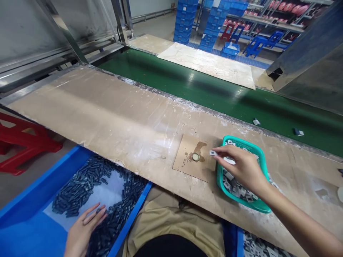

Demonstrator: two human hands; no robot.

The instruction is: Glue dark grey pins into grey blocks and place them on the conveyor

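Note:
My right hand [241,166] pinches a small white square piece [213,153] with a dark centre, between thumb and fingertips. It is over the near-left part of a green plastic basket [220,178] filled with similar white and grey pieces. Left of that piece, a bottle cap [195,157] with pale contents lies on a cardboard square [184,150] with wet brown stains. Low on the left, my left hand [87,225] reaches into a blue bin [34,232]. Its fingertips close on a short dark stick-like piece [98,210], one of the many dark pieces [77,192] heaped there on a white sheet.
Beyond the tan worktop [112,117] runs a green conveyor belt [166,76], carrying two small pieces [298,132] at the right. A red stool [29,146] stands at the left. Stacked blue crates [184,21] and shelves are at the back. More pieces [259,246] lie below the bench edge.

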